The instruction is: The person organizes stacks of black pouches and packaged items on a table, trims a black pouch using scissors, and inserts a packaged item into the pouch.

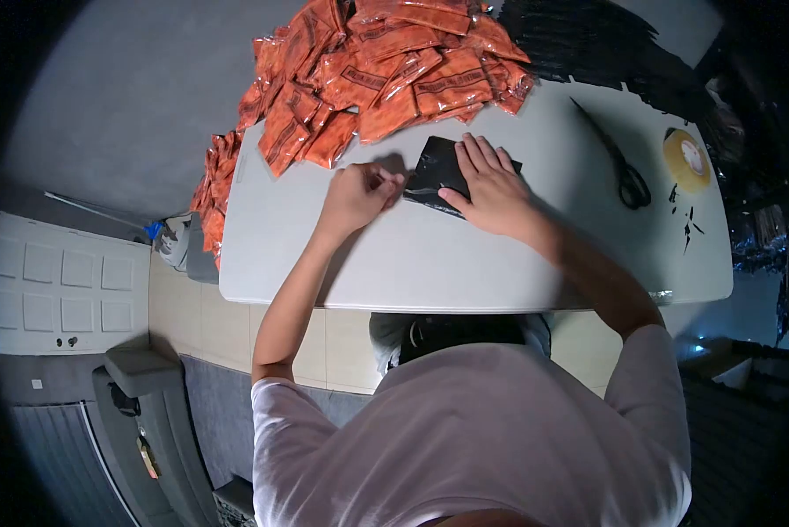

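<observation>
A flat black plastic packet (pixel 437 162) lies on the white table in front of me. My right hand (pixel 493 191) rests on it, palm down with fingers stretched out, pressing its right part. My left hand (pixel 359 197) is just left of the packet, its fingers pinched together near the packet's left edge. Whatever is between those fingertips is too small to make out. The packet's right part is partly hidden under my right hand.
A heap of orange packets in clear wrap (pixel 386 75) covers the table's far left, some hanging over the side. Scissors (pixel 621 167), a tape roll (pixel 686 162) and black scraps (pixel 688 228) lie to the right. Black sheets (pixel 588 53) are stacked at the far right.
</observation>
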A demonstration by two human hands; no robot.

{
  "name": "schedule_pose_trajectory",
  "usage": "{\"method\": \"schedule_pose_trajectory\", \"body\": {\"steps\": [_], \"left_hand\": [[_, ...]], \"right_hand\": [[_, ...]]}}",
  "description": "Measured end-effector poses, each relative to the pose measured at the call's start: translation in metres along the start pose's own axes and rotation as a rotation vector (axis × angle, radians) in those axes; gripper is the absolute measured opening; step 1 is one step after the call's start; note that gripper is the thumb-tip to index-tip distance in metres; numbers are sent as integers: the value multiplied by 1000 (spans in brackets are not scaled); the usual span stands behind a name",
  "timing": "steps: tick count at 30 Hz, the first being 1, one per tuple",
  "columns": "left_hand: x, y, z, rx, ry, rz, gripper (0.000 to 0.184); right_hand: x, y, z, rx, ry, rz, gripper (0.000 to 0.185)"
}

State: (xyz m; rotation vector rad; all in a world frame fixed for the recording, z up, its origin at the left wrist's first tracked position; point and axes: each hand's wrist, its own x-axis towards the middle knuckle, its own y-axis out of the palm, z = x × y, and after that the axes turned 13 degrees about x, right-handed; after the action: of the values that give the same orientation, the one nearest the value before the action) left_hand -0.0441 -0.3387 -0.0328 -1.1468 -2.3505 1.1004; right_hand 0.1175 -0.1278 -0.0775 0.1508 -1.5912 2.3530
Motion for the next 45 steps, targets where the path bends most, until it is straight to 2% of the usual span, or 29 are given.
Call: {"method": "schedule_pose_trajectory", "body": {"steps": [1, 3, 4, 5, 6, 7, 9, 10, 11, 13, 14, 16, 20, 23, 25, 28, 32, 35, 40, 45], "left_hand": [[2, -1, -14, 1, 7, -2, 22], [3, 10, -51, 206, 334, -361, 25], [2, 19, -70, 63, 365, -285, 33], [4, 32, -87, -80, 395, -211, 43], [10, 47, -95, 13, 485, -185, 49], [17, 62, -99, 108, 576, -162, 57], [35, 102, -90, 217, 575, -211, 63], [38, 109, -92, 329, 575, -243, 69], [41, 112, -89, 327, 580, -236, 69], [37, 100, -93, 230, 465, -100, 79], [39, 100, -88, 226, 460, -84, 79], [47, 96, -80, 103, 450, -49, 88], [53, 96, -68, 152, 480, 15, 92], [53, 92, -68, 298, 495, 16, 94], [51, 91, -67, 363, 519, -4, 94], [50, 91, -66, 284, 510, -29, 94], [52, 92, -65, 247, 496, -33, 95], [52, 95, -63, 292, 490, 3, 97], [50, 82, -62, 445, 416, 64, 105], [47, 83, -60, 449, 375, 35, 102]], "right_hand": [[1, -2, 1, -4, 1, -6, 90], [0, -3, 6, 41, 25, -1, 86], [2, -9, 10, 38, 19, 2, 86], [5, -19, 16, 31, 48, 117, 84], [8, -25, 18, 21, 76, 234, 82], [10, -17, 12, 11, 66, 238, 82], [5, 20, -16, -180, -21, 52, 83], [-2, 24, -31, -47, -200, -76, 84], [-3, 34, -40, -48, -192, -77, 84], [-4, 40, -30, -11, -155, -214, 83], [-5, 41, -25, -3, -143, -205, 83], [1, 19, -8, -9, 65, -86, 84], [4, 8, -2, -105, 77, 7, 83], [7, 2, -1, -145, 129, 66, 85], [4, 4, -1, -22, 42, -97, 84], [3, 4, 2, -7, 46, -141, 83], [7, 4, -2, -85, 48, -72, 85], [5, -4, 4, -73, 141, 42, 86], [2, -2, 8, -71, 84, -84, 89], [3, 8, -1, -24, 51, -125, 92]]}}
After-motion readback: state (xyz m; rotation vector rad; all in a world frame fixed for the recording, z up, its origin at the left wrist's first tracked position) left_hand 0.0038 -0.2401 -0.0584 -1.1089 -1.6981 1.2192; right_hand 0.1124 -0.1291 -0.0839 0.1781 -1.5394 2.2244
